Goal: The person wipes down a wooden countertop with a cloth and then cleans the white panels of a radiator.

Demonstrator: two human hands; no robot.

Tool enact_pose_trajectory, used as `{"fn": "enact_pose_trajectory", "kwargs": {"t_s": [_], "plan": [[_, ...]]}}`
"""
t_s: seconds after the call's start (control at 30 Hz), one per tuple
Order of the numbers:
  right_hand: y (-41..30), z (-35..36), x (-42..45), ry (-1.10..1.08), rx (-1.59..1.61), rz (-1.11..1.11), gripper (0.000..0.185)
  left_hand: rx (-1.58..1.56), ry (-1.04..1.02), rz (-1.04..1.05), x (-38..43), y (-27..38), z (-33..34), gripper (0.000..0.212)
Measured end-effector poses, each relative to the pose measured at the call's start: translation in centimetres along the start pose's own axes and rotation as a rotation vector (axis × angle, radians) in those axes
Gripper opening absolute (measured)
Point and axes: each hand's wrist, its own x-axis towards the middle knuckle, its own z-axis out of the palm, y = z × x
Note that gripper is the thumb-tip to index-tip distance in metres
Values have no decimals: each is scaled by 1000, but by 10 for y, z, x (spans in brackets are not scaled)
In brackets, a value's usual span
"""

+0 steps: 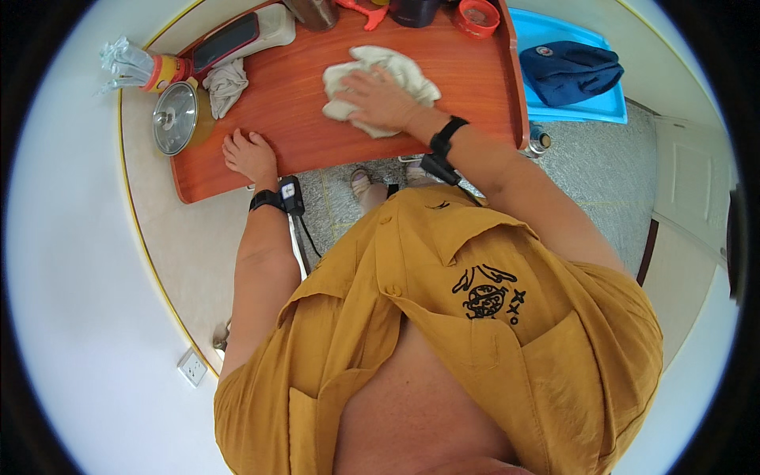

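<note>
A rumpled white cloth (424, 89) lies on the reddish wooden tabletop (303, 89). My right hand (380, 101) is over it, palm down and fingers spread, holding it against the wood. Near the left front corner my left hand (252, 157) rests on the table with its fingers a little apart and nothing in them. Beyond that hand sits a lidded pot with a glass top (175, 116). A second crumpled cloth (225, 86), greyish white, is beside the pot.
Along the back are a dark-screened phone (227, 41) on a pale case, a metal cup (314, 13), a dark container (414, 10) and a red round container (477, 18). A raised rim (518, 77) edges the right side. Beyond it, a blue tray (570, 116) bears a navy cap (570, 68).
</note>
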Motion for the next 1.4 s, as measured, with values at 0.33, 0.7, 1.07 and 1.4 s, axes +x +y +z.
{"fn": "enact_pose_trajectory", "kwargs": {"t_s": [0.33,0.7,1.07,1.4], "plan": [[74,-56,-139,131,-161,412,47,-1,-14,16,2,0,-2,42],[11,-60,-148,1,-119,417,51,44,0,-34,1,5,-1,40],[-24,-21,-28,-105,58,-136,49,48,-1,-28,-1,8,-4,41],[13,21,89,49,-55,-196,45,41,41,-24,-1,9,-5,40]]}}
